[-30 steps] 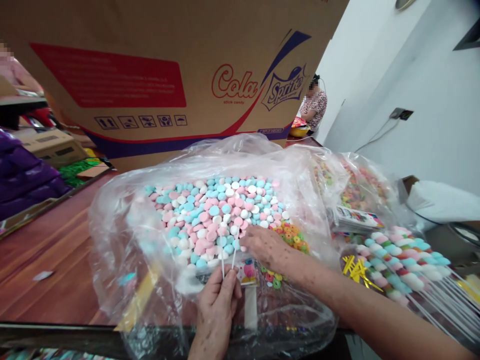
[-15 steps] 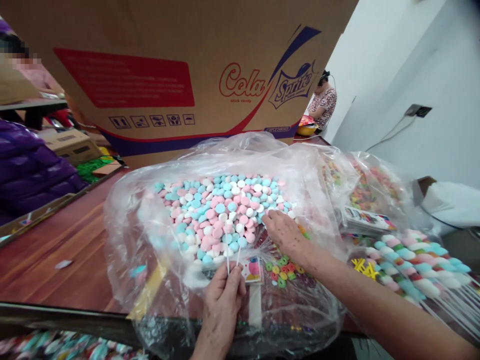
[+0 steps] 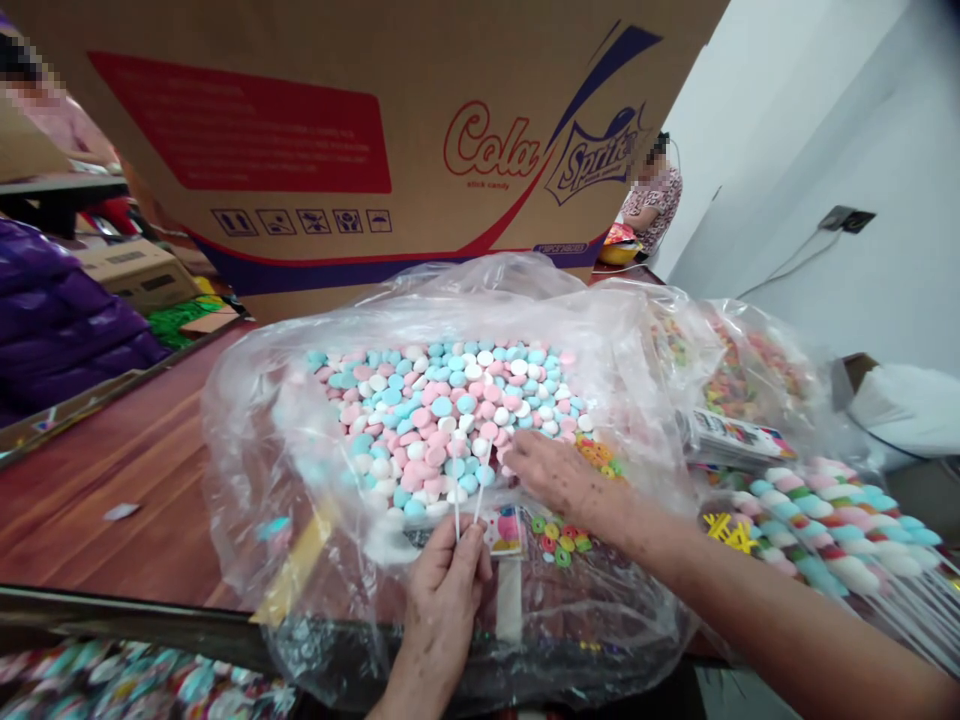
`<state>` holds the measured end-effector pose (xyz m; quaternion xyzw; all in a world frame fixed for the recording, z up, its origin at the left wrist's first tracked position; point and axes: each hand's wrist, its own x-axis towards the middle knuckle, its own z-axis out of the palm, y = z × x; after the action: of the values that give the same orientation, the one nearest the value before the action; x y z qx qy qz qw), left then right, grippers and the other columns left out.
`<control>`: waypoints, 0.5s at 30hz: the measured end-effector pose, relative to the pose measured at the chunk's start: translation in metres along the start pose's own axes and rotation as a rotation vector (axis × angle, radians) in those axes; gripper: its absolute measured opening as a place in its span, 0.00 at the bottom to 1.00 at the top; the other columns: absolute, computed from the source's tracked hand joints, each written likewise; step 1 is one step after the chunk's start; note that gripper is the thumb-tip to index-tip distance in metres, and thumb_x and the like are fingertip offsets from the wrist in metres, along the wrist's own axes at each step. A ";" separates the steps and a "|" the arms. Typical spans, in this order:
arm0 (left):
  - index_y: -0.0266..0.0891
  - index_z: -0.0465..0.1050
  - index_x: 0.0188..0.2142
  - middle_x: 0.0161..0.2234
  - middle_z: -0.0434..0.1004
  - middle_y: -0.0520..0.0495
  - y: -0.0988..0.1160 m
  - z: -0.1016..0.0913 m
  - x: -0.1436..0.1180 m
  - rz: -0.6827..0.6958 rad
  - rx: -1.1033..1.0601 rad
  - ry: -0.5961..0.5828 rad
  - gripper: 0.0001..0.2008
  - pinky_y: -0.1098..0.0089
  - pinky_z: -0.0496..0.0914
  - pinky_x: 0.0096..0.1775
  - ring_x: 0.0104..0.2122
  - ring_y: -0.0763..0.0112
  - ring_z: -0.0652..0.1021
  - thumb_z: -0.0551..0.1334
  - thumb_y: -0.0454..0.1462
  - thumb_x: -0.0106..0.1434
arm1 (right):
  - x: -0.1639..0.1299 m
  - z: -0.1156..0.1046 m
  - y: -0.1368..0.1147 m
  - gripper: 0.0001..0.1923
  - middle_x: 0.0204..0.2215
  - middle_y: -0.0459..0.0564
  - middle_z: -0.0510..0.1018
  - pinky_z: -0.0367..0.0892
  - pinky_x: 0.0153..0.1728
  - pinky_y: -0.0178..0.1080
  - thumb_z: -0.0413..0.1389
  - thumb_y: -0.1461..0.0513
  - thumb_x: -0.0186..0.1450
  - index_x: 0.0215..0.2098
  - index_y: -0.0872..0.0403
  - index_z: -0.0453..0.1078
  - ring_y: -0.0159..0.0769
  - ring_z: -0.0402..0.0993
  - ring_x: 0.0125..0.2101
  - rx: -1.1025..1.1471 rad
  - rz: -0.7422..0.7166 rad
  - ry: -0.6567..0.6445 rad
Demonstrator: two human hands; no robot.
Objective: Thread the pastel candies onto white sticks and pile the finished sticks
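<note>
My left hand (image 3: pixel 448 570) is closed on two thin white sticks (image 3: pixel 457 500), which point up and away from me at the pile's near edge. A heap of round pink, blue and white candies (image 3: pixel 420 420), like small marshmallows, lies in a large clear plastic bag (image 3: pixel 247 430) spread open on the table. My right hand (image 3: pixel 555 475) reaches in from the right, its curled fingertips at the pile's near right edge, close to the stick tips. Whatever those fingers hold is hidden. Small ring-shaped candies (image 3: pixel 562 540) lie below my right wrist, beside a printed card (image 3: pixel 504 530).
Behind the bag stands a big cardboard box (image 3: pixel 300 100). To the right are candy sticks (image 3: pixel 832 520), yellow pieces (image 3: pixel 727 533), a stack of printed cards (image 3: pixel 739 437) and bags of ring candies (image 3: pixel 750 360). Another person (image 3: pixel 656 200) sits far back. Below the table's front edge lie wrapped candies (image 3: pixel 135 680).
My right hand has moved left and slightly toward me, from the pile's right side to near the stick tips. My left hand still holds the sticks. The view has shifted slightly.
</note>
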<state>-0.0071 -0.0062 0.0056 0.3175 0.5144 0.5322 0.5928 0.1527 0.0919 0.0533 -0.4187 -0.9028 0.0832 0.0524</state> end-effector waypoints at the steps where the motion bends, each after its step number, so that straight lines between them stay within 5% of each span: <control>1: 0.38 0.68 0.28 0.16 0.60 0.59 0.000 0.000 0.000 0.003 0.000 0.001 0.17 0.79 0.44 0.17 0.13 0.84 0.53 0.63 0.49 0.60 | -0.001 0.000 0.005 0.11 0.46 0.54 0.74 0.66 0.44 0.39 0.49 0.69 0.66 0.44 0.54 0.70 0.40 0.69 0.45 0.020 0.018 -0.007; 10: 0.37 0.68 0.27 0.16 0.59 0.59 0.002 0.002 0.000 -0.018 0.001 0.009 0.18 0.79 0.43 0.17 0.13 0.85 0.53 0.64 0.50 0.59 | 0.000 -0.003 0.037 0.06 0.29 0.44 0.77 0.66 0.30 0.33 0.55 0.59 0.65 0.34 0.53 0.72 0.33 0.73 0.29 0.150 0.155 -0.038; 15: 0.37 0.68 0.27 0.16 0.60 0.59 0.002 0.003 0.000 0.000 0.004 0.026 0.18 0.79 0.44 0.17 0.13 0.84 0.54 0.64 0.50 0.59 | -0.016 0.006 0.037 0.16 0.52 0.50 0.73 0.66 0.48 0.45 0.49 0.63 0.68 0.54 0.47 0.65 0.42 0.69 0.51 0.064 0.134 0.135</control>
<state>-0.0052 -0.0053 0.0086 0.3117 0.5231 0.5352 0.5855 0.1898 0.1023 0.0403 -0.4810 -0.8640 0.0868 0.1206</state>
